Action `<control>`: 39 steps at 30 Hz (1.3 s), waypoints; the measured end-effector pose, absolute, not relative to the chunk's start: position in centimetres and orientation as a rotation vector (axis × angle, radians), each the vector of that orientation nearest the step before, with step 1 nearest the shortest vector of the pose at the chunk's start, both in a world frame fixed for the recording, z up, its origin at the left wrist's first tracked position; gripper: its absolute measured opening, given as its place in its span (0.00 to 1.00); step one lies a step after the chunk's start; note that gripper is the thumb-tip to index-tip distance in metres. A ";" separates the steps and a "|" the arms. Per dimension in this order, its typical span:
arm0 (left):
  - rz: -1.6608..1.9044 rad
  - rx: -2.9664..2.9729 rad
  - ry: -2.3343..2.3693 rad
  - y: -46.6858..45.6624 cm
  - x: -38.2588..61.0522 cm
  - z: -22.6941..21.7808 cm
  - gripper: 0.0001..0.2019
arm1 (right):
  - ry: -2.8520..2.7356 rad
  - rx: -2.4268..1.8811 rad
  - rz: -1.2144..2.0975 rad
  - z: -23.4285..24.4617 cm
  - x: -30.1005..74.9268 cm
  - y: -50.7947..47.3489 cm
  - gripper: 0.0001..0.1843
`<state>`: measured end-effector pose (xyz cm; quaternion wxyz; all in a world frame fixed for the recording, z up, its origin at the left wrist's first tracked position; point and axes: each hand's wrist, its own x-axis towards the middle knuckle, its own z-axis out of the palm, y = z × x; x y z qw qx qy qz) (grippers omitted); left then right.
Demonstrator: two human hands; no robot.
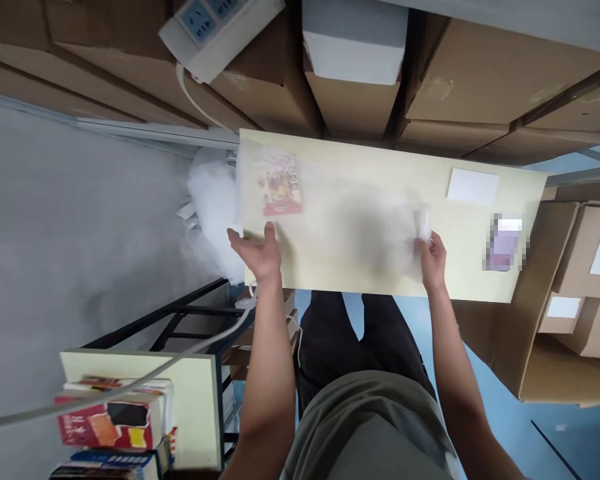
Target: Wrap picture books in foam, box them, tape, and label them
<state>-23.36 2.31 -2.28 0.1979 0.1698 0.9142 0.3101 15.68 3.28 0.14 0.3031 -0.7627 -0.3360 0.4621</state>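
A translucent sheet of plastic wrap [350,220] stretches across the cream tabletop [330,283], blurred in places. Its right end is gathered in my right hand [433,260], whose thumb and fingers are pinched together on it. Beneath or behind the film's left part shows a colourful printed booklet or flat box [281,183]. My left hand [260,253] is just below that printed item, palm up with fingers and thumb spread, near the table's left edge. Whether it touches the film I cannot tell.
A white card [473,187] and a pixelated phone-like object [505,243] lie on the table's right. Cardboard boxes [510,73] and a power strip [215,33] line the back. An open carton [550,360] stands right; a cable [180,357] crosses lower left, over books [110,423].
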 end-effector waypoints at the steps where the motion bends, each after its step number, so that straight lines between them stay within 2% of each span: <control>1: 0.889 0.419 2.545 2.6 -23.9 -2.7 0.44 | -0.894 -2.023 1.221 0.2 15.7 3.5 0.28; 7: 1.024 0.421 2.559 4.8 -25.3 -4.5 0.41 | -0.950 -2.053 1.171 0.6 15.4 4.2 0.27; 11: 1.198 0.339 2.509 5.6 -25.7 -3.6 0.24 | -0.986 -2.072 1.075 0.6 15.1 4.5 0.31; 13: 1.291 0.391 2.445 5.4 -25.0 -2.0 0.12 | -0.976 -2.061 1.038 0.3 14.6 4.5 0.33; 15: 1.408 0.558 2.314 4.8 -23.1 0.3 0.05 | -0.966 -2.022 1.074 -0.2 13.8 4.5 0.33; 19: 1.536 0.967 1.934 3.5 -16.1 5.9 0.10 | -0.970 -1.892 1.207 -1.8 11.6 4.4 0.31; 21: 1.440 1.197 1.725 3.1 -12.2 8.2 0.10 | -1.011 -1.856 1.188 -2.2 11.0 4.3 0.31; 24: 1.233 1.424 1.526 3.0 -7.2 9.9 0.06 | -1.153 -1.880 1.019 -0.5 11.5 4.4 0.33; 27: 1.174 1.536 1.395 2.9 -3.0 9.4 0.03 | -1.224 -1.864 0.936 4.0 13.5 4.3 0.35; 30: 1.140 1.575 1.290 2.6 1.0 8.0 0.09 | -1.122 -1.740 1.216 8.9 15.5 4.1 0.37; 32: 1.065 1.608 1.229 2.2 3.3 7.4 0.12 | -1.040 -1.757 1.277 10.6 16.6 4.0 0.35; 36: 0.985 1.639 1.199 1.9 3.9 7.8 0.17 | -0.906 -1.930 1.051 9.7 19.4 3.9 0.27; 39: 1.090 1.529 1.494 2.9 0.0 7.1 0.15 | -0.851 -1.985 0.936 8.2 22.5 3.6 0.26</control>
